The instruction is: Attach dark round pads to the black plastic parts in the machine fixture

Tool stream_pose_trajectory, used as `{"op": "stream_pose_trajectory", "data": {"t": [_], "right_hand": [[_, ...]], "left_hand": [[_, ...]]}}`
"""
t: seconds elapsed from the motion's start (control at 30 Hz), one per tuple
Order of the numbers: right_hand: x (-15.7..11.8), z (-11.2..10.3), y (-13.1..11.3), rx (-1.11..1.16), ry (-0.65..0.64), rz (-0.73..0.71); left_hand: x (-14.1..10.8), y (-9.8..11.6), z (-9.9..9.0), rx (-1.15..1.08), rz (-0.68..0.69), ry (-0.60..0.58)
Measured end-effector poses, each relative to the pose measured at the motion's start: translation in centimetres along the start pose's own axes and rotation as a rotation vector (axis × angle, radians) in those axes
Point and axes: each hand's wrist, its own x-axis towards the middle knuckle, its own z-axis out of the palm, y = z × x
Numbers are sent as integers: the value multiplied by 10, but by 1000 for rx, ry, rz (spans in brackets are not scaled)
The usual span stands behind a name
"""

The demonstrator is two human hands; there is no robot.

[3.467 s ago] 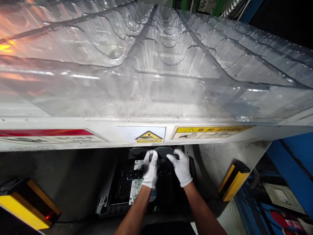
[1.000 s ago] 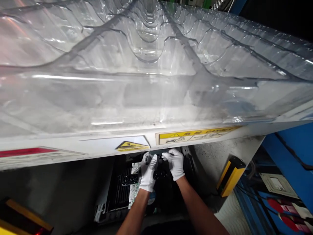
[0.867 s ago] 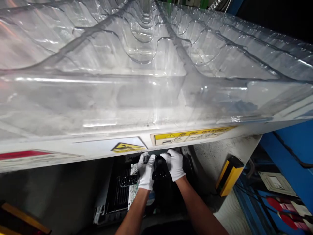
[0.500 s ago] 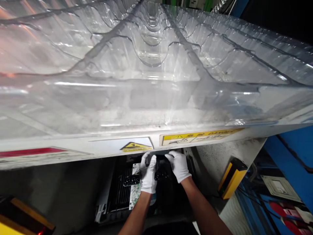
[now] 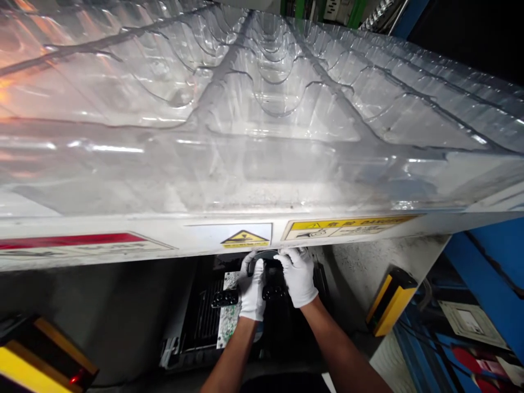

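Note:
Below the white machine edge, my left hand [image 5: 251, 286], in a white glove, is closed around the left side of a dark flat part with a rounded edge [image 5: 267, 255]. My right hand [image 5: 298, 275], gloved as well, pinches the same part from the right with bent fingers. The part's far side is hidden under the edge, and its exact kind cannot be made out. A glossy black piece with several round holes [image 5: 225, 298] lies left of my left wrist, over a speckled metal plate [image 5: 227, 326]. A similar black piece [image 5: 273, 293] shows between my hands.
A clear moulded plastic tray [image 5: 286, 164] with rows of hollows covers the ledge above my hands. Warning labels [image 5: 246, 236] mark the ledge's front. Yellow-and-black sensor posts stand at right [image 5: 391, 300] and left [image 5: 49, 355]. Blue machine framing [image 5: 487, 267] is at far right.
The view has shifted slightly, so the tray and labels sit further right. My right hand's fingers have moved a little up and inward along the dark part; the left hand keeps its grip.

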Motion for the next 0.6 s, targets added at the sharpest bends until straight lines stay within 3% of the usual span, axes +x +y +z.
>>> {"op": "stream_pose_trajectory", "data": {"t": [0.13, 0.23, 0.4, 0.6], "right_hand": [[-8, -2, 11, 29, 45, 64], [-11, -6, 12, 38, 71, 115], [-8, -7, 7, 87, 54, 23], [-2, 1, 13, -51, 60, 15]], "left_hand": [[3, -1, -2, 35, -15, -25], [5, -3, -2, 52, -48, 31], [6, -6, 0, 60, -76, 86], [9, -10, 0, 64, -64, 117]]}}
